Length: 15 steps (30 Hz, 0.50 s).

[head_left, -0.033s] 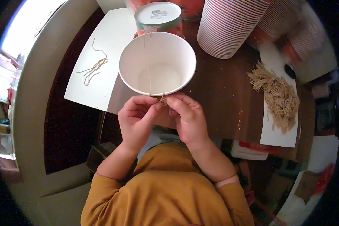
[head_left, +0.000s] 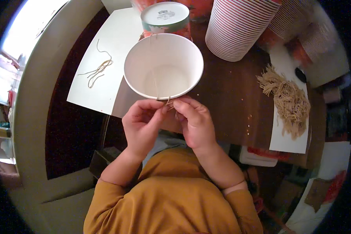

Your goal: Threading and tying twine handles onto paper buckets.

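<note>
A white paper bucket point(head_left: 163, 66) stands before me with its open mouth tilted toward me. A thin tan string point(head_left: 155, 78) runs across its opening from the far rim to the near rim. At the near rim my left hand point(head_left: 142, 121) pinches the string between thumb and forefinger. Close beside it, my right hand point(head_left: 195, 121) pinches the string too, its other fingers curled in. Between the fingertips the string crosses or loops; whether it is knotted I cannot tell. The bucket's outer near side is mostly hidden.
Behind the bucket sits an upturned bucket point(head_left: 165, 15) with a green band. A tall stack of nested buckets point(head_left: 241, 31) rises at the back right. Loose string point(head_left: 100, 70) lies on white card point(head_left: 93, 89) at left; a string bundle point(head_left: 290, 101) lies at right.
</note>
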### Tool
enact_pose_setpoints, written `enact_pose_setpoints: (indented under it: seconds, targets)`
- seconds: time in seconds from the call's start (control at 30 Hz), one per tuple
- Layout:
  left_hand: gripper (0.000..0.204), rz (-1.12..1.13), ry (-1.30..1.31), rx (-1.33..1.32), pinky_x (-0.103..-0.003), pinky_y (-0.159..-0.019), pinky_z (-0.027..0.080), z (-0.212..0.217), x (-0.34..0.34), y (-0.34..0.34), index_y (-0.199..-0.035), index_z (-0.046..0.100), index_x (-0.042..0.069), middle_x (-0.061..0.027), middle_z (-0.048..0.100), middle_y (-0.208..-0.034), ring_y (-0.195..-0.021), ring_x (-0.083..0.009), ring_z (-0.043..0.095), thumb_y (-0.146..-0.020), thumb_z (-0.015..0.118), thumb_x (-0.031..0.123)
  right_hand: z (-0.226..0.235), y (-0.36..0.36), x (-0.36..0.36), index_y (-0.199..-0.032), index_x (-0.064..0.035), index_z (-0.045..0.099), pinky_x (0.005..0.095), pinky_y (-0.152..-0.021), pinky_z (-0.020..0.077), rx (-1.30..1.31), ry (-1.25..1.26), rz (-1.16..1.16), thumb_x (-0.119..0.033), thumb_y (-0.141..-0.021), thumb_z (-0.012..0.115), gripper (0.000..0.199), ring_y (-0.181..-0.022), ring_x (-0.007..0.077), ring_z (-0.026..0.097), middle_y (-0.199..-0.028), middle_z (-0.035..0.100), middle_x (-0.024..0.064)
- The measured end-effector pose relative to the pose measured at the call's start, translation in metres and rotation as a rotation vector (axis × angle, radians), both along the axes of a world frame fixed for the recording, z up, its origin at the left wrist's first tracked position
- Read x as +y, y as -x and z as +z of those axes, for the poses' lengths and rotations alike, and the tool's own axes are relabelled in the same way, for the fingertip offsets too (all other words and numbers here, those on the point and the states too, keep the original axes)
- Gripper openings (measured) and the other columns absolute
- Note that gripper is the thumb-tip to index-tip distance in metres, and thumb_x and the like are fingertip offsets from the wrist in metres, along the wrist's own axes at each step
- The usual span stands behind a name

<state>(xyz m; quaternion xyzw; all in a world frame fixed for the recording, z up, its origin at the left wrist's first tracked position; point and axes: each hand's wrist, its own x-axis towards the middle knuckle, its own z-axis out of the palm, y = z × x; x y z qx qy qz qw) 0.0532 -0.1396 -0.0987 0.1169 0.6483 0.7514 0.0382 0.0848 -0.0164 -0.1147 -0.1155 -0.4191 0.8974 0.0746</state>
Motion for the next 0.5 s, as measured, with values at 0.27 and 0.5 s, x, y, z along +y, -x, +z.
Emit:
enact_pose_setpoints:
  seconds: [0.27,0.5]
  targets:
    - [0.021,0.130,0.447,0.660,-0.025,-0.067,0.051,0.002,-0.006,0.007,-0.091,0.065,0.002,-0.0112,0.065,-0.086,-0.077,-0.0193,0.065,-0.071,0.068,-0.006,0.003,0.001,0.002,-0.091,-0.0012,0.068,0.0241,-0.079,0.0457,-0.042,0.028,0.047,-0.016,-0.086,0.061,0.017,-0.082,0.0095,0.060,-0.088,0.067,0.0032]
    - [0.023,0.172,0.538,0.862,-0.030,-0.067,0.052,0.003,0.001,0.009,-0.091,0.067,0.002,-0.0113,0.065,-0.088,-0.077,-0.0231,0.064,-0.069,0.072,-0.003,0.002,-0.002,-0.001,-0.091,0.0011,0.067,0.0236,-0.079,0.0460,-0.063,-0.051,-0.004,-0.012,-0.086,0.060,0.016,-0.083,0.0093,0.059,-0.089,0.067,0.0048]
